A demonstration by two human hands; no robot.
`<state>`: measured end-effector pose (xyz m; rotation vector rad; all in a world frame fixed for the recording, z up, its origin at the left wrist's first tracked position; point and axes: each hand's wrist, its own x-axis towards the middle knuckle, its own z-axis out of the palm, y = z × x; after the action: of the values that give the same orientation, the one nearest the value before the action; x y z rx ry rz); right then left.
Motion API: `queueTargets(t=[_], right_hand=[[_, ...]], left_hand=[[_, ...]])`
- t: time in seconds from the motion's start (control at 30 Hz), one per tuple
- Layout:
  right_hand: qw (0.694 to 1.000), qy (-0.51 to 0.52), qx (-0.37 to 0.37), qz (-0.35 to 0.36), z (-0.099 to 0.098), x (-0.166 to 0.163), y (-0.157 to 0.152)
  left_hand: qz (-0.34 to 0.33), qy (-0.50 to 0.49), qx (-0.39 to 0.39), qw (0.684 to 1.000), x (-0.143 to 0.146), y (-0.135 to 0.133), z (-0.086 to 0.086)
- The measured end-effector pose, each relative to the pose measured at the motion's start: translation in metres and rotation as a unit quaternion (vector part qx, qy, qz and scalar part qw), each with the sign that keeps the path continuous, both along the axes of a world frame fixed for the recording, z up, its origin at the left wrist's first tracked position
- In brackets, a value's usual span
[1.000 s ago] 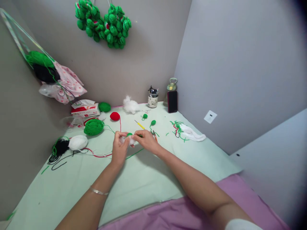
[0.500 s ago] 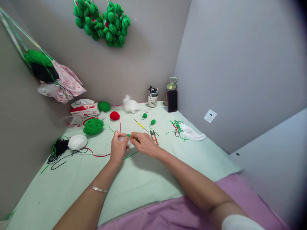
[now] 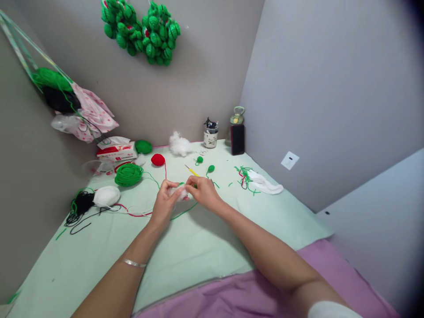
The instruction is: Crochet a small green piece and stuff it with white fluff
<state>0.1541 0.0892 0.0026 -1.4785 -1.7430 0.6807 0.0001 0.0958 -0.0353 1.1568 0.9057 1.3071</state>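
Note:
White stuffing fibre point(image 3: 180, 193) is gripped between the thumb and fingers of my left hand point(image 3: 163, 203), with a bit of green crochet piece point(image 3: 181, 183) showing at its top. Close on the right, my right hand point(image 3: 205, 193) is closed in a pinch, and a little green shows under its fingertips; most of what it holds is hidden. A green yarn strand point(image 3: 183, 212) trails on the table below both hands. Beyond them lie a yellow-handled crochet hook point(image 3: 192, 171), partly covered, and two small green crocheted balls point(image 3: 211, 168) point(image 3: 199, 160).
Left are a green yarn skein point(image 3: 129, 175), red yarn ball point(image 3: 158, 160), white yarn ball point(image 3: 107, 196), black yarn point(image 3: 82, 203) and tissue box point(image 3: 117, 151). At the back stand more stuffing point(image 3: 179, 144), a jar point(image 3: 210, 138), phone point(image 3: 237, 139) and bottle point(image 3: 237, 115). Yarn scraps point(image 3: 244, 174) lie right.
Both hands have shifted slightly right, and more white stuffing shows between them. My right hand has drawn a little away from the left and now covers the orange-handled snips.

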Motion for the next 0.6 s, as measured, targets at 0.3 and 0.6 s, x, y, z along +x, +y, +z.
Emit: queueTargets(t=[0.3, 0.6], right_hand=[[0.997, 0.029, -0.019, 0.071, -0.003, -0.013, -0.009], [0.998, 0.049, -0.027, 0.004, -0.011, -0.007, 0.005]], left_hand=[[0.085, 0.06, 0.013, 0.995, -0.001, 0.013, -0.018], [0.073, 0.028, 0.036, 0.996, -0.001, 0.001, -0.008]])
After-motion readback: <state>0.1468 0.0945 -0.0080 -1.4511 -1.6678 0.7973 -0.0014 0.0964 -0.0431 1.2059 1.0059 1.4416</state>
